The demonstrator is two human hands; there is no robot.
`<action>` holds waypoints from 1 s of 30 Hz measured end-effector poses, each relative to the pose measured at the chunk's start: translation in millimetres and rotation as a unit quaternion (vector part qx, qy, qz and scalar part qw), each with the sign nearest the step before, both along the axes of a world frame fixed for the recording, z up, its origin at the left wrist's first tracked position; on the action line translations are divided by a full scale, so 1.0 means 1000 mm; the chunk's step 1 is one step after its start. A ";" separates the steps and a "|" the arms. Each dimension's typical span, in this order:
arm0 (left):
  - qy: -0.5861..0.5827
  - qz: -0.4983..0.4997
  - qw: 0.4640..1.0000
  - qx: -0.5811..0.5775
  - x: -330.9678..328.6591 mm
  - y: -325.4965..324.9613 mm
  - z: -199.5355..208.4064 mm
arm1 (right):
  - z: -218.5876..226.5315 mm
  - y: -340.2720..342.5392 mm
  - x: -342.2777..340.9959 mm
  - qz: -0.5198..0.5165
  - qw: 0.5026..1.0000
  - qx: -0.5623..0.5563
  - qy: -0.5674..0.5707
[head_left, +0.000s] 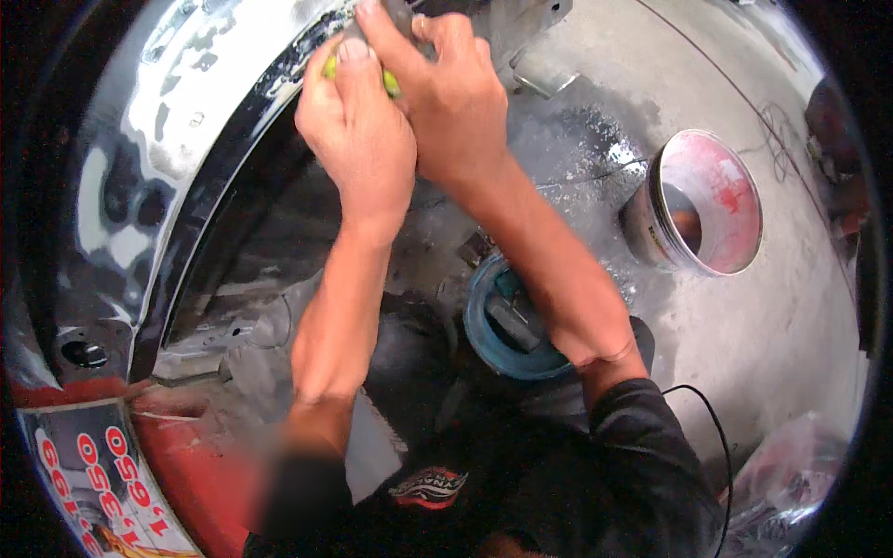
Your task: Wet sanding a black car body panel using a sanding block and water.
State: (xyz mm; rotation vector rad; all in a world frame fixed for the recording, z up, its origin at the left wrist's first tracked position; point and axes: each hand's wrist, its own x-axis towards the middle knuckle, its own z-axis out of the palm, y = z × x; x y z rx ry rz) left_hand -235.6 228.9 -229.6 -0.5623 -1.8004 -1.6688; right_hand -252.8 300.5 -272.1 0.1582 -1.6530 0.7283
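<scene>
Though the hands hide most of it, the small yellow-green thing [392, 84] should be light and a bit soft, best pinched by its sides. It looks bright, at the far end by the shiny curved panel [209, 116]. The left hand [367, 135] has its grip closed on it; whether the right hand [460, 102] holds it, I cannot tell.

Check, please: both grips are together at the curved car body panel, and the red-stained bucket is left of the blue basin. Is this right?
No: the head view shows the red-stained bucket to the right of the blue basin, not the left. The rest is correct: the left grip and right grip are together at the curved car body panel.
</scene>
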 end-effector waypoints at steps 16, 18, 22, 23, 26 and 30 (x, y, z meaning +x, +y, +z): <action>-0.019 0.001 0.999 0.033 -0.002 0.003 -0.002 | 0.004 0.003 0.006 0.014 1.000 0.007 -0.008; 0.040 0.032 0.999 -0.011 -0.003 0.001 -0.001 | 0.003 -0.002 0.010 0.000 0.999 0.017 -0.035; 0.002 0.001 1.000 0.007 -0.009 0.004 0.003 | 0.006 0.006 -0.003 0.007 1.000 0.000 -0.013; 0.004 0.017 1.000 -0.005 -0.007 0.004 0.002 | 0.008 0.004 0.001 0.005 1.000 -0.005 -0.030; 0.010 0.037 0.998 -0.042 -0.014 -0.004 -0.002 | 0.003 -0.006 -0.003 -0.002 0.999 -0.016 -0.039; -0.015 -0.014 1.000 0.020 -0.008 0.008 0.009 | 0.009 0.005 -0.003 0.008 1.000 -0.001 -0.010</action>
